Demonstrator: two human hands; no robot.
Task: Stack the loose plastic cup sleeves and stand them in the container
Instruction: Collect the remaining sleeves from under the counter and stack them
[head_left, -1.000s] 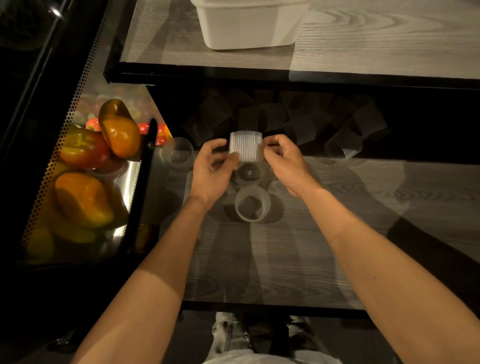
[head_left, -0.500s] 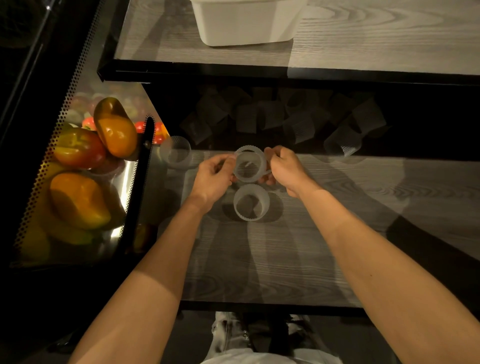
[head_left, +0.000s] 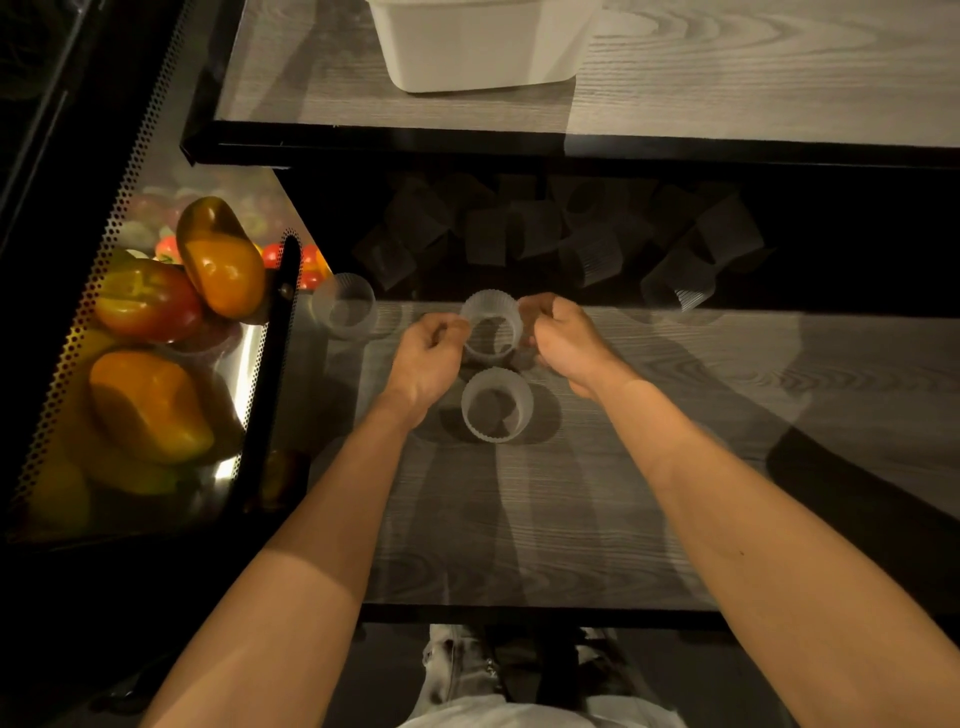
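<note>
Wood-grain surface (head_left: 571, 519), lit at the middle, its far edge in deep shadow under a second shelf (head_left: 753, 78).

Metal tray (head_left: 67, 364) with a perforated wall off the surface's left edge; peppers (head_left: 150, 405), orange and red, heaped in it.

White container (head_left: 478, 47) on the shelf, toward its left end, cut off by the top of the view. Contents cannot be seen.

Pile (head_left: 587, 244) of loose ribbed plastic sleeves along the surface's far edge, lying at odd angles, mostly dark; count cannot be told.

Left hand (head_left: 423, 358) and right hand (head_left: 566, 343) are level with each other, just short of the far edge, at the middle. Fingers of both are curled in. Each pinches one side of the held sleeve (head_left: 491, 317), left hand on its left wall, right hand on its right wall. Fingertips are partly hidden behind the knuckles.

The held sleeve is between the hands, open end toward the camera, tilted slightly. Whether it touches the surface cannot be told.

Near sleeve (head_left: 496, 405) stands upright on the surface just nearside of the held one, between the wrists, not touched by either hand.

Left sleeve (head_left: 344, 306) stands at the far left corner, beside the tray.
</note>
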